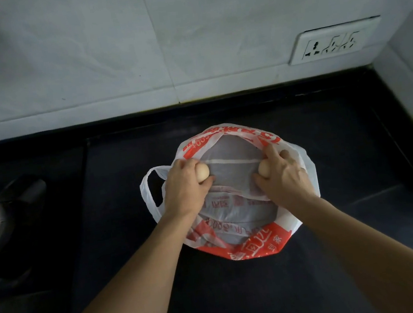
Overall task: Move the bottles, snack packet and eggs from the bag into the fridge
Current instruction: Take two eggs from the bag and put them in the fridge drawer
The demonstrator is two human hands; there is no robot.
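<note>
Dark desk [328, 147] at frame centre carries the bag [258, 249]; over its open mouth your left hand [184, 188] curls its fingers [188, 163] round one egg [203, 172], your right hand [286, 176] grips a second egg [264, 169].

Thin glossy crinkled plastic bag [249, 246], smooth matt eggs [203, 173], dark matt countertop [241, 294], smooth pale wall tiles [85, 54]

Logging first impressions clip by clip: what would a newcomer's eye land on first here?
The red-and-white plastic bag sits mid-frame on the dark counter, mouth open. Over it the left hand grips one pale egg and the right hand a second egg. A white wall socket stands out at upper right.
</note>
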